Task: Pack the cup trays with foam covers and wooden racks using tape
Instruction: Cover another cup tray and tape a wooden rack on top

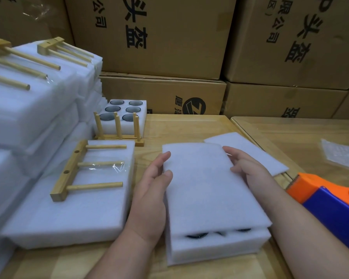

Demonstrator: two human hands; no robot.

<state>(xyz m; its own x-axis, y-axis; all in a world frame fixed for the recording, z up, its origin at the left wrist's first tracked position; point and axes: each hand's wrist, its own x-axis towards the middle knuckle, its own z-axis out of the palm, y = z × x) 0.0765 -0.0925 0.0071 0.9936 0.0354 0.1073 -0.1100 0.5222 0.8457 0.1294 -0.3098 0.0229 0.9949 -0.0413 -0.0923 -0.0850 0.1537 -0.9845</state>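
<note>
On the cup tray (216, 246), both hands (left (151, 200), right (248, 168)) lie open-fingered, steadying the foam cover (208, 188)

The left hand (152, 190) and right hand (248, 168) were bare, without gloves, rings or watch; both forearms were unsleeved.

Both hands steady a foam cover (210, 190) on a cup tray (216, 248): left hand (149, 198) flat against its side, right hand (248, 168) on top. A taped pack (69, 214) with a rack (83, 170) lies left, a tape gun (328, 206) right, on the surface (189, 127)
</note>
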